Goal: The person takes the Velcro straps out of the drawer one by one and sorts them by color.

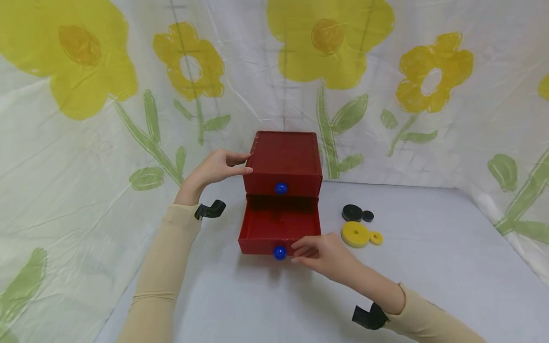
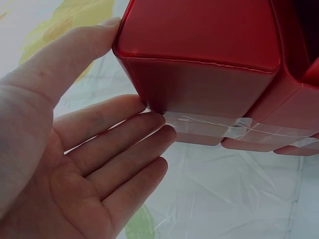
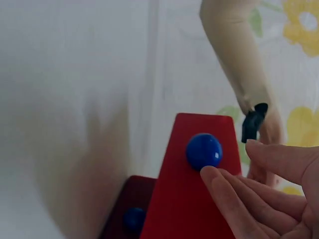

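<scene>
A red two-drawer cabinet [image 1: 285,152] stands on the table with its lower drawer [image 1: 279,224] pulled out and the upper one closed. Each drawer front bears a round blue knob, the upper knob [image 1: 281,188] and the lower knob [image 1: 279,253]. My left hand [image 1: 218,166] is at the cabinet's left side, fingers extended and fingertips at its edges in the left wrist view. By the lower knob is my right hand [image 1: 328,255], thumb and fingers spread apart. In the right wrist view its fingertips [image 3: 209,174] overlap the knob's rim without gripping it.
To the cabinet's right lie a large black disc [image 1: 352,213], a small black disc [image 1: 368,216], a large yellow disc [image 1: 348,237] and a small yellow ring [image 1: 379,242]. Behind hangs a white curtain [image 1: 249,57] with yellow flowers. Clear tape [image 2: 209,122] runs along the cabinet.
</scene>
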A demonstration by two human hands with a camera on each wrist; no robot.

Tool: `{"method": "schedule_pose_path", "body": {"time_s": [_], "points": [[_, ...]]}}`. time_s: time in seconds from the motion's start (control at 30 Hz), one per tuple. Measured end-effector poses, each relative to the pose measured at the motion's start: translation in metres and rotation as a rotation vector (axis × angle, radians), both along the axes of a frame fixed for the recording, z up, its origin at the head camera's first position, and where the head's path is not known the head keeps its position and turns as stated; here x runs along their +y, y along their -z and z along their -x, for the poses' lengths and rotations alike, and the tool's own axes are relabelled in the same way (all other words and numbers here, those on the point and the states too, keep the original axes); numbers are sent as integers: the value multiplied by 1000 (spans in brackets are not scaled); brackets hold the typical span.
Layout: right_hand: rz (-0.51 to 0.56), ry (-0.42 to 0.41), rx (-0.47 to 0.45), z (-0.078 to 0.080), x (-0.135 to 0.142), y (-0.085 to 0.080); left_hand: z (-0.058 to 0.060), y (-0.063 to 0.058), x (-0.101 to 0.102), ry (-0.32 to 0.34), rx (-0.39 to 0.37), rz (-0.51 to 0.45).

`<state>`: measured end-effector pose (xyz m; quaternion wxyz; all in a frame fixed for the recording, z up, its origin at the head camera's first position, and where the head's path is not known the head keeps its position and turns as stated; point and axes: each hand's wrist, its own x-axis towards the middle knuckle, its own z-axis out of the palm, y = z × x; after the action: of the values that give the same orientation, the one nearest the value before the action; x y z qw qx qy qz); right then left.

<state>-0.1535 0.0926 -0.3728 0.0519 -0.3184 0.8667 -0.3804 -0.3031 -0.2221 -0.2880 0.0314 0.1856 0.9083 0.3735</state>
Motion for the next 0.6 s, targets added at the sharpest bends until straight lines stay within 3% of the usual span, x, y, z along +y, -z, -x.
{"method": "schedule_pose_path", "body": {"time_s": [0.6], "points": [[-25,68,-3,2,-26,31,1,0,1,6,-2,-11]]}}
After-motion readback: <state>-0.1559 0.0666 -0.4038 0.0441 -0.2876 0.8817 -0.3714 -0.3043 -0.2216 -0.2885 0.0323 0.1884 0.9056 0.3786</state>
